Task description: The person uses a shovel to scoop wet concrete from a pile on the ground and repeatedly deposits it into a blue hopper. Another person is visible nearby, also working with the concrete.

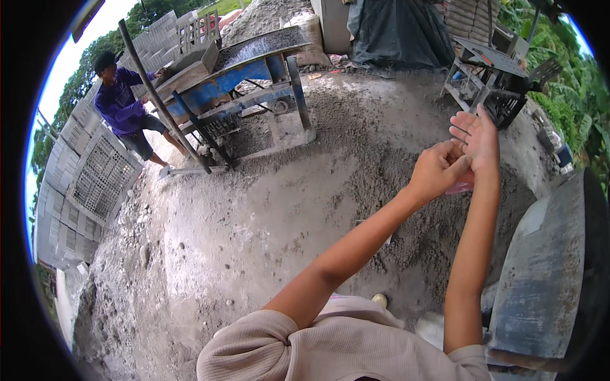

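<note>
Both my arms reach forward to the right of centre, and my hands meet there. My left hand point(437, 169) is closed, its thumb and fingers drawn together against the palm side of my right hand point(480, 141). Whatever it grips, if anything, is hidden. My right hand is raised with the fingers stretched out and apart. A small piece of pink material point(460, 187) shows beneath my left hand, beside my right wrist; its kind is not clear. Grey gravelly material point(406, 152) lies on the ground below them.
At the far left, a person in purple point(121, 105) stands at a blue metal machine point(254, 73). Stacked hollow blocks point(67, 219) line the left edge. A curved metal container point(540, 273) stands close on my right. A dark tarp point(400, 35) and a worn table point(486, 60) are farther back.
</note>
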A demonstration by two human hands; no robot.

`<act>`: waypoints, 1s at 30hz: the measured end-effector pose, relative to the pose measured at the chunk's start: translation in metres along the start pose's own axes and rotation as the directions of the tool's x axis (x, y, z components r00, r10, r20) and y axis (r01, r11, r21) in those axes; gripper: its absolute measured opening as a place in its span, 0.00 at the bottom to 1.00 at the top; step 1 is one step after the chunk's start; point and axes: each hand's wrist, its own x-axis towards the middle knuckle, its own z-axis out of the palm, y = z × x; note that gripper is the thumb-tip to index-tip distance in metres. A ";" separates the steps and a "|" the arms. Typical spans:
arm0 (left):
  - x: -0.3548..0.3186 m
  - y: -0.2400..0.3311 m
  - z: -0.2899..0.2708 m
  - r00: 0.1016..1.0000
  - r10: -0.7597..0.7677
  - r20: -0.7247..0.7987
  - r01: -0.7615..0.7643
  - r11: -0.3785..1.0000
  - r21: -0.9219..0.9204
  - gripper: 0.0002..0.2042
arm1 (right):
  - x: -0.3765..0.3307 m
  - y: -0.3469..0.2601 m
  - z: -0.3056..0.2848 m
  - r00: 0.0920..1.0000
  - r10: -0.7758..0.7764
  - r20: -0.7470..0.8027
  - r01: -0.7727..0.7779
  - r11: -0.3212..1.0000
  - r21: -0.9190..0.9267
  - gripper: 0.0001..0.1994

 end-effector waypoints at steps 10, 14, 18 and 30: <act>-0.006 0.003 -0.001 1.000 -0.002 -0.003 0.002 1.000 -0.009 0.10 | -0.006 0.003 0.001 0.999 -0.035 0.009 0.035 0.998 -0.049 0.28; -0.010 -0.001 0.000 1.000 0.014 -0.014 -0.014 0.999 -0.031 0.10 | -0.009 0.005 0.002 1.000 -0.015 0.004 0.015 0.998 -0.059 0.28; -0.015 -0.006 0.000 0.999 0.046 -0.013 -0.046 0.999 0.000 0.11 | -0.017 0.005 0.003 1.000 -0.018 -0.011 0.017 0.997 -0.074 0.28; -0.029 -0.004 0.000 0.997 0.080 0.005 -0.080 0.996 0.025 0.12 | -0.041 0.004 0.008 0.998 -0.044 -0.054 0.036 0.990 -0.138 0.29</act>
